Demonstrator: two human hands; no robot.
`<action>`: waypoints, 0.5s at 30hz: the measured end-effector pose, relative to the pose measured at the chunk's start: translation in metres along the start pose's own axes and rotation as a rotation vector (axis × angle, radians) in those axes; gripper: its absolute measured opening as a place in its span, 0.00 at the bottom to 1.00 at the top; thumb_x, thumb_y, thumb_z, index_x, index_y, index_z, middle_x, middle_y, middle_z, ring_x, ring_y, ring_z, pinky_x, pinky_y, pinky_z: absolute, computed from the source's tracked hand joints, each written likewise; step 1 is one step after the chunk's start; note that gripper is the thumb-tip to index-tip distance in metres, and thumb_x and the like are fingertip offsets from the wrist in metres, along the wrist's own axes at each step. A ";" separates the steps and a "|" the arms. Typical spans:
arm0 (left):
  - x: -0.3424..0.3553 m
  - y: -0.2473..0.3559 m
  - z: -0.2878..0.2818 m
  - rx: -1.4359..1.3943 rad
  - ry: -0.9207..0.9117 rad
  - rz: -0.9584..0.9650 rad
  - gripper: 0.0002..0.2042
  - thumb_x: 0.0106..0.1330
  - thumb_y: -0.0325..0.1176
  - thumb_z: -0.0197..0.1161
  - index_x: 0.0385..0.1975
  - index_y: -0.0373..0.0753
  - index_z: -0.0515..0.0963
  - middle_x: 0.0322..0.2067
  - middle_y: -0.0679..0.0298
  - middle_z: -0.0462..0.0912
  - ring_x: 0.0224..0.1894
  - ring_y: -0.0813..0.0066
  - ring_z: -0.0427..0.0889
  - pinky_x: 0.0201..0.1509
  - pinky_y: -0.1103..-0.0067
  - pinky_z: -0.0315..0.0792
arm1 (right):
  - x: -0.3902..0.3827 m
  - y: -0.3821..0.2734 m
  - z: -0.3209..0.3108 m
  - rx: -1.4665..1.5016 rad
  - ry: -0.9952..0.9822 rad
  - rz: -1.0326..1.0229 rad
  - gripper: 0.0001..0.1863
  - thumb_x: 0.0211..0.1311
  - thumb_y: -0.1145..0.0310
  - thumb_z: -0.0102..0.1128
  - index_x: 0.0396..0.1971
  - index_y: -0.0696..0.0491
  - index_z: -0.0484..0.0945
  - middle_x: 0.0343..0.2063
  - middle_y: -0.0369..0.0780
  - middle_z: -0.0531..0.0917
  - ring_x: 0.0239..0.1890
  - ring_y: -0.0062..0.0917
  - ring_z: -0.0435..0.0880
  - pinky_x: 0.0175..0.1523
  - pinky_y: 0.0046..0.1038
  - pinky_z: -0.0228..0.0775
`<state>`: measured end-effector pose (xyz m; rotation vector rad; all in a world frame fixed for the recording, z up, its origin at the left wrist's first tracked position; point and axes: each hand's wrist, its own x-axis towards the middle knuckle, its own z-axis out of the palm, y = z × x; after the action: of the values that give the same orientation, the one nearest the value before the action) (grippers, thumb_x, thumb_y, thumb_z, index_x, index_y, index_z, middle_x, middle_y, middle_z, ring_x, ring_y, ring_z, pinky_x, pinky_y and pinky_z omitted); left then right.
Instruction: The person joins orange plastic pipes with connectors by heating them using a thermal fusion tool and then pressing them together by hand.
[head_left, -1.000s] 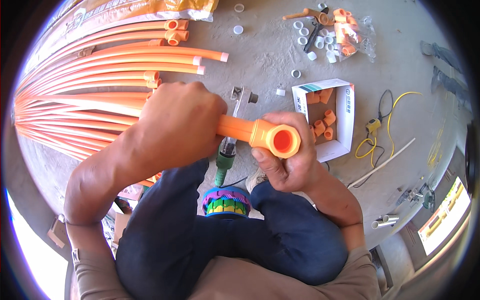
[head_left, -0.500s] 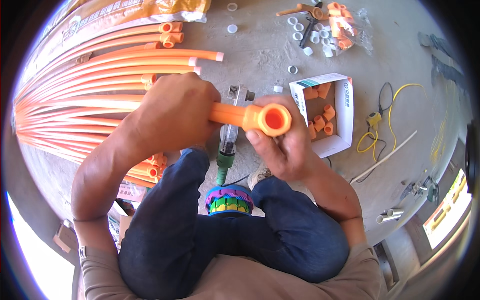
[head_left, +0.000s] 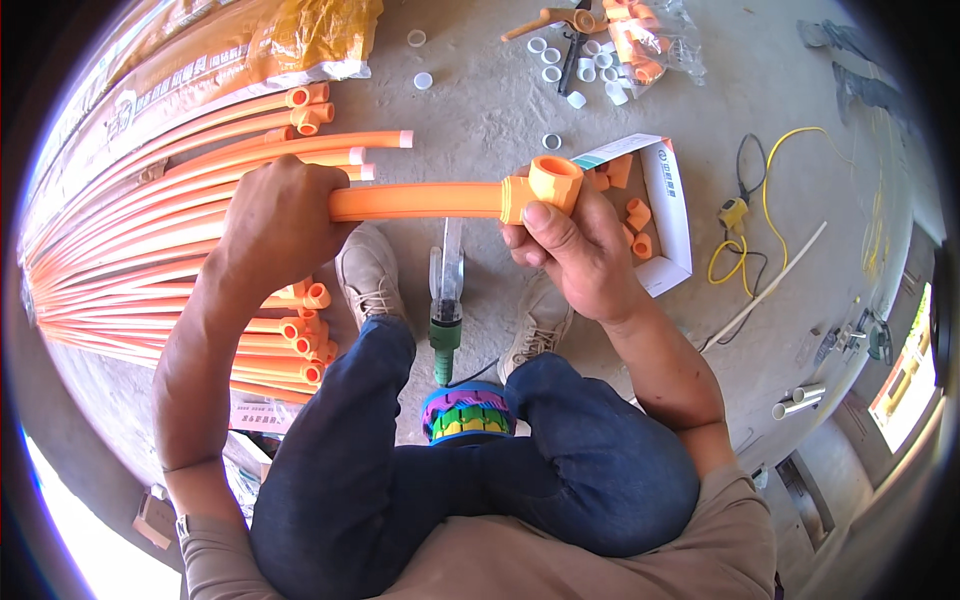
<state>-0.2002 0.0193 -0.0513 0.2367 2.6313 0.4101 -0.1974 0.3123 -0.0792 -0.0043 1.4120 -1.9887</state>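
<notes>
My left hand (head_left: 280, 215) is closed around an orange plastic pipe (head_left: 420, 201), held level in front of me above the floor. On the pipe's right end sits an orange elbow fitting (head_left: 550, 187), its open mouth turned up and away from me. Thumb and fingers of my right hand (head_left: 580, 250) grip this fitting from its near side. Below the pipe, between my shoes, stands a tool with a green handle (head_left: 446, 338) and a clear, metallic-looking upper part, probably a pipe welder; its top is hidden behind the pipe.
Many orange pipes (head_left: 200, 215), some with fittings, fan out at left. A white box (head_left: 670, 200) of orange fittings lies right, beyond my right hand. Farther off are a plastic bag of fittings (head_left: 640, 40) and white caps (head_left: 551, 74). A yellow cable (head_left: 768, 180) curls at far right.
My hands have moved apart, so more pipe shows between them. The fitting's mouth, which faced me, has turned upward. My view has shifted, and both shoes now show more fully.
</notes>
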 end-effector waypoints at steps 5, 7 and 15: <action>0.001 0.005 0.001 0.021 -0.029 -0.028 0.06 0.57 0.35 0.71 0.29 0.41 0.87 0.24 0.52 0.85 0.31 0.49 0.86 0.41 0.60 0.81 | -0.001 -0.005 0.000 0.027 0.044 0.080 0.15 0.76 0.60 0.58 0.51 0.55 0.71 0.31 0.35 0.78 0.29 0.13 0.70 0.34 0.18 0.65; 0.001 0.008 0.000 0.036 -0.042 -0.026 0.06 0.57 0.35 0.71 0.30 0.41 0.87 0.24 0.51 0.85 0.31 0.49 0.86 0.41 0.60 0.81 | -0.002 -0.003 -0.002 0.052 0.029 0.081 0.14 0.77 0.61 0.57 0.50 0.55 0.71 0.31 0.35 0.78 0.29 0.13 0.70 0.33 0.18 0.64; 0.005 0.012 0.009 0.026 -0.105 -0.074 0.09 0.58 0.36 0.73 0.28 0.37 0.86 0.24 0.48 0.84 0.32 0.46 0.84 0.40 0.61 0.79 | -0.002 0.006 -0.001 0.151 0.075 0.106 0.11 0.77 0.63 0.56 0.48 0.54 0.71 0.30 0.35 0.77 0.27 0.13 0.69 0.31 0.18 0.63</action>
<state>-0.1993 0.0336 -0.0569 0.1638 2.5350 0.3291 -0.1931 0.3128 -0.0844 0.2107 1.2776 -2.0196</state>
